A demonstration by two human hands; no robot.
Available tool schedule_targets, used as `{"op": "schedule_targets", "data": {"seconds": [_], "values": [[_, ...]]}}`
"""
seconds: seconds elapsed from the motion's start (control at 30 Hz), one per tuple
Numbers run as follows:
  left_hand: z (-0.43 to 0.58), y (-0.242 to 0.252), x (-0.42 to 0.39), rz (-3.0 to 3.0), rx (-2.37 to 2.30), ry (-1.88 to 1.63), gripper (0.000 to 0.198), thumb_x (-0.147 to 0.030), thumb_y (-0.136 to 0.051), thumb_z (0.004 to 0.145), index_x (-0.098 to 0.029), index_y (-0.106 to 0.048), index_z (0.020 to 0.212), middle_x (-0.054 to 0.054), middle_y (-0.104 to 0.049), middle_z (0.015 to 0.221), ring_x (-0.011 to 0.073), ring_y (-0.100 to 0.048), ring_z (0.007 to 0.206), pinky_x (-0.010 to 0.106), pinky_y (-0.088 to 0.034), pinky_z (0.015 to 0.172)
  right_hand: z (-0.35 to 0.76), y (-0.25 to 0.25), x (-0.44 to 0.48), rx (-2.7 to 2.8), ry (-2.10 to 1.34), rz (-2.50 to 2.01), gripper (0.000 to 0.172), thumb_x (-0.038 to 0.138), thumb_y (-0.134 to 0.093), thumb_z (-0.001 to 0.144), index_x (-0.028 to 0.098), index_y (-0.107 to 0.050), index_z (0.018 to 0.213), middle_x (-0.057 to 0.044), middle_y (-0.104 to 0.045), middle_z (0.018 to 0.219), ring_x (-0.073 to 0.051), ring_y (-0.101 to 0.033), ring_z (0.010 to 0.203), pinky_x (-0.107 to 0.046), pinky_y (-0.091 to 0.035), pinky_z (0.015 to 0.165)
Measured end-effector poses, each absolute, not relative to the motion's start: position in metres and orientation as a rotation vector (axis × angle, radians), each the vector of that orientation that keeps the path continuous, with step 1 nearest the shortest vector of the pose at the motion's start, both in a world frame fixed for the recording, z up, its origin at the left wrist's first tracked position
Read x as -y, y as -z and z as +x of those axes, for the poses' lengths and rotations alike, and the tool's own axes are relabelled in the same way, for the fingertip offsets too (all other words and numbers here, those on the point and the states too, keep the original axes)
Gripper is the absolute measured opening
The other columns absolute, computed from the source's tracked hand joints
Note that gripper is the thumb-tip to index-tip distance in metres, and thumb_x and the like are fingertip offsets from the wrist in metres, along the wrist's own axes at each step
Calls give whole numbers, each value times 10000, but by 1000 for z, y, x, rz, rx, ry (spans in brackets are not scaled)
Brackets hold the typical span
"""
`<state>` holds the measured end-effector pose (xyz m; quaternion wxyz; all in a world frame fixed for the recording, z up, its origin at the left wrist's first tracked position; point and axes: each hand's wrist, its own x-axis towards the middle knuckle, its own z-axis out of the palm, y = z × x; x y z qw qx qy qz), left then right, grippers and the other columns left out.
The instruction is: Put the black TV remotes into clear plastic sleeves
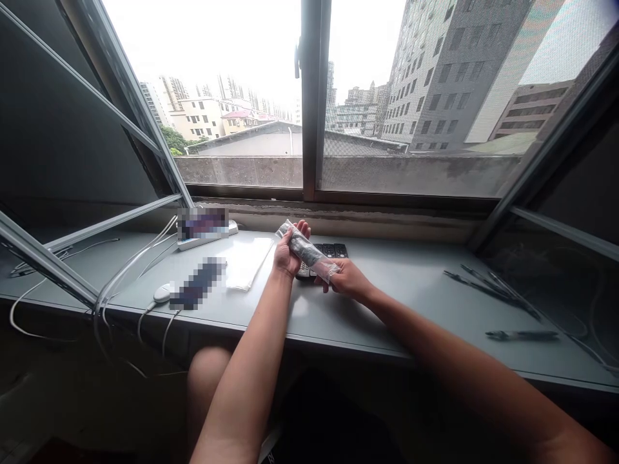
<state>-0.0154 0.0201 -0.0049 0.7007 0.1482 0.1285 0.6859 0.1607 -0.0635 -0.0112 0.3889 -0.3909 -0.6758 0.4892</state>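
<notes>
Both hands are on a clear plastic bag (309, 250) with a dark, long object inside, which looks like a remote control. My left hand (289, 256) is wrapped round the bag's upper left end, thumb over the top. My right hand (349, 278) pinches the lower right end, where the plastic is loose and crumpled. Under and behind the bag, several black remote controls (334, 249) with pale keys lie side by side on the desk, partly hidden by the hands. A stack of thin clear plastic bags (249, 261) lies left of my left hand.
On the grey desk (401, 277), a blurred-out item (198, 283) and a white cabled puck (162, 294) lie left, before a white power strip (232, 228). Several pens (522, 336) lie right. Metal frames (145, 129) flank the window; white cables (101, 303) hang over the front edge.
</notes>
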Motion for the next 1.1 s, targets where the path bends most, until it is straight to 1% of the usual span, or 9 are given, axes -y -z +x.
{"op": "schedule_targets", "data": {"seconds": [0.07, 0.13, 0.27, 0.37, 0.43, 0.53, 0.63, 0.77, 1.1], "values": [[-19, 4, -22, 293, -270, -1575, 278, -163, -503, 1084, -137, -675, 1301, 132, -762, 1300, 202, -746, 1216, 335, -588, 1094, 162, 13, 60, 1663, -1250, -978, 300, 411, -729, 902, 168, -760, 1075, -45, -763, 781, -128, -579, 506, -237, -387, 434], [-23, 2, -23, 256, -247, -1623, 314, -155, -497, 1083, -141, -655, 1354, 128, -762, 1307, 194, -747, 1213, 328, -593, 1085, 163, 14, 57, 1560, -1260, -956, 363, 341, -712, 880, 184, -731, 1207, -62, -788, 905, -162, -661, 612, -249, -473, 474], [-27, -1, -21, 240, -219, -1657, 356, -153, -499, 1083, -154, -628, 1414, 124, -755, 1331, 192, -743, 1223, 328, -596, 1086, 168, 16, 47, 1276, -1363, -884, 333, 280, -622, 869, 192, -734, 1170, -92, -790, 1062, -225, -739, 838, -337, -631, 670], [-23, -4, -16, 296, -201, -1609, 330, -150, -490, 1089, -146, -647, 1378, 124, -761, 1313, 190, -749, 1211, 324, -590, 1096, 172, 16, 43, 1169, -1417, -850, 338, 405, -562, 966, 173, -745, 1129, -126, -795, 1096, -258, -759, 968, -378, -649, 800], [-18, -5, -11, 356, -202, -1544, 311, -156, -503, 1088, -149, -658, 1358, 129, -760, 1315, 201, -746, 1218, 349, -584, 1109, 173, 15, 42, 1186, -1467, -858, 503, 581, -493, 1032, 162, -759, 1115, -153, -800, 1129, -280, -768, 1039, -383, -647, 845], [-8, -4, -5, 518, -245, -1422, 272, -173, -556, 1073, -131, -676, 1314, 172, -745, 1339, 247, -740, 1236, 424, -563, 1140, 169, 12, 48, 1272, -1656, -839, 686, 749, -456, 1022, 145, -775, 1080, -176, -813, 1102, -304, -790, 1002, -403, -655, 840], [1, 1, 1, 704, -301, -1310, 244, -213, -625, 1050, -109, -693, 1259, 216, -738, 1336, 298, -745, 1223, 493, -541, 1156, 163, 12, 57, 1353, -1805, -799, 579, 681, -651, 978, 122, -786, 1046, -185, -822, 1042, -283, -805, 885, -403, -665, 820], [5, 3, 5, 747, -352, -1220, 290, -222, -707, 1007, -142, -693, 1285, 213, -743, 1331, 308, -754, 1205, 522, -527, 1164, 161, 14, 65, 1412, -1931, -830, 447, 524, -877, 863, 107, -790, 1001, -179, -820, 999, -263, -810, 838, -383, -678, 810], [3, 5, 1, 760, -294, -1252, 270, -217, -681, 1023, -132, -686, 1280, 210, -755, 1307, 316, -748, 1217, 544, -512, 1173, 164, 12, 69, 1440, -2014, -882, 485, 527, -898, 849, 90, -764, 1008, -201, -822, 1020, -294, -829, 866, -408, -701, 806]]}}
